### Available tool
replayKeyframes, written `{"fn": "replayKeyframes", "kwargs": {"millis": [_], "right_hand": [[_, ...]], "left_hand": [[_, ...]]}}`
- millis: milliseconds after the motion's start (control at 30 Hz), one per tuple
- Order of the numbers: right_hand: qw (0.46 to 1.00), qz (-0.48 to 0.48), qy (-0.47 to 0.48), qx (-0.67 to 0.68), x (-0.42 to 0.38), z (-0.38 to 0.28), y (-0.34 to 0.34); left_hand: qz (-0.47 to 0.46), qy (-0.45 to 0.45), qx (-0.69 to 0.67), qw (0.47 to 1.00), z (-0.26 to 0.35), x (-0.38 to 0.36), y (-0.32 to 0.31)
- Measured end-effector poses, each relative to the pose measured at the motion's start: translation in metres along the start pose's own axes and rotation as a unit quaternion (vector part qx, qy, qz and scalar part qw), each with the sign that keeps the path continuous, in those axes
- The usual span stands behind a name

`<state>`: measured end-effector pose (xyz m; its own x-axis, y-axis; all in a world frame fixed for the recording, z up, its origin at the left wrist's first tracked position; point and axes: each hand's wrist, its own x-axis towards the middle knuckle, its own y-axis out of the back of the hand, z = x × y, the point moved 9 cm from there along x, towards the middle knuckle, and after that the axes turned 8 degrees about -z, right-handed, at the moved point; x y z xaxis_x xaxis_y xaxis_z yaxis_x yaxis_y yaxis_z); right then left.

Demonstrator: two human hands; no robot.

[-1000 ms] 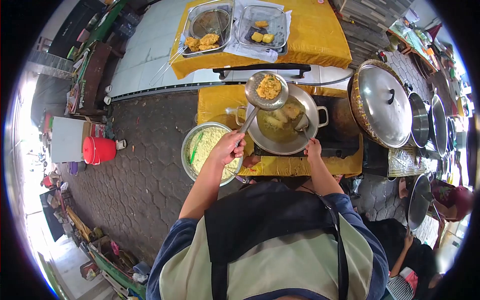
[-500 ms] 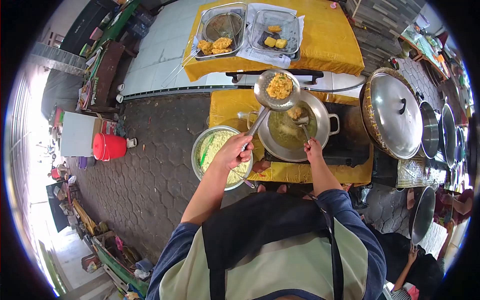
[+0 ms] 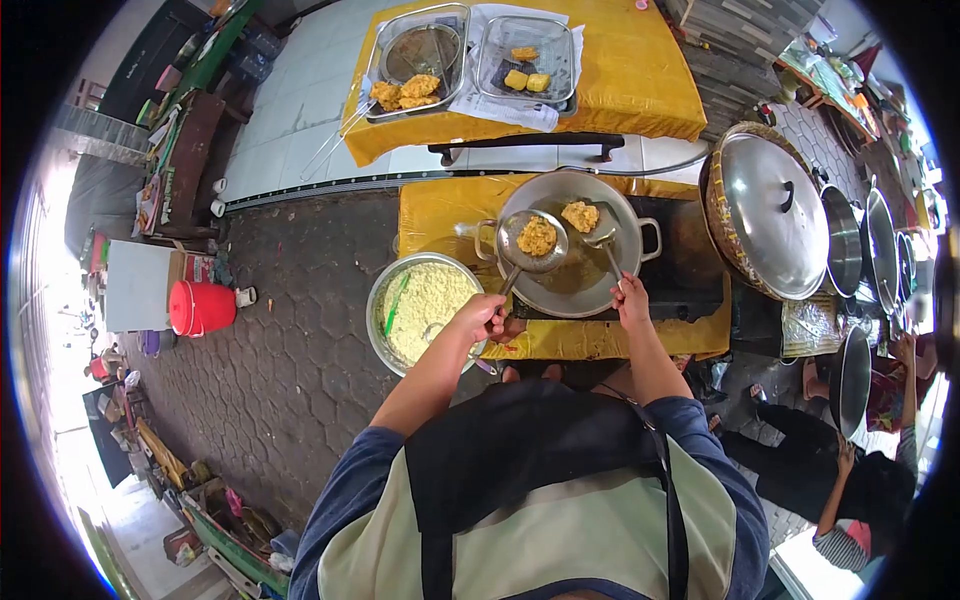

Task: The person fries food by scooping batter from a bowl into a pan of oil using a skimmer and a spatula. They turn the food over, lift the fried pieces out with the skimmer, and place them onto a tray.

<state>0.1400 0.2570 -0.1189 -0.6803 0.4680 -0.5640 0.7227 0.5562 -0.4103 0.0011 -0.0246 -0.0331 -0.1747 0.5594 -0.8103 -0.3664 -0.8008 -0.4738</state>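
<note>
My left hand [image 3: 478,318] grips the handle of a round metal skimmer [image 3: 533,241] that carries a yellow fritter [image 3: 537,236]. The skimmer sits low over the left side of a steel wok [image 3: 590,290] on a black stove. My right hand [image 3: 631,297] holds a metal spatula [image 3: 603,234] whose blade rests in the wok beside a second fritter [image 3: 580,215]. A steel bowl [image 3: 375,310] of pale yellow batter with a green utensil stands left of the wok, just under my left hand.
Two trays [image 3: 455,70] with fried pieces lie on a yellow-clothed table beyond the wok. A large lidded pot [image 3: 768,210] and more pans stand at the right. A red bucket [image 3: 200,307] sits on the paving at left. Another person [image 3: 850,480] crouches at lower right.
The skimmer with its fritter has come down from above the wok's far rim to low over the wok's left side. My left hand moved down with it. The spatula stays in the wok.
</note>
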Motion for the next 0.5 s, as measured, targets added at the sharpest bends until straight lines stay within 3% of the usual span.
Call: {"fn": "replayKeyframes", "kwargs": {"millis": [267, 400, 467, 500], "right_hand": [[0.991, 0.001, 0.070, -0.115, -0.043, -0.038, -0.018], [0.964, 0.017, 0.062, -0.259, -0.058, -0.037, -0.034], [0.870, 0.043, 0.150, -0.467, -0.057, -0.042, -0.035], [0.867, 0.053, 0.148, -0.473, -0.065, -0.046, -0.041]], "left_hand": [[-0.006, 0.055, -0.010, 0.998, -0.008, 0.053, -0.017], [-0.025, 0.050, -0.008, 0.998, 0.001, 0.058, -0.034], [-0.018, 0.032, 0.001, 0.999, 0.009, 0.050, -0.040], [-0.019, 0.032, 0.002, 0.999, 0.008, 0.051, -0.039]]}}
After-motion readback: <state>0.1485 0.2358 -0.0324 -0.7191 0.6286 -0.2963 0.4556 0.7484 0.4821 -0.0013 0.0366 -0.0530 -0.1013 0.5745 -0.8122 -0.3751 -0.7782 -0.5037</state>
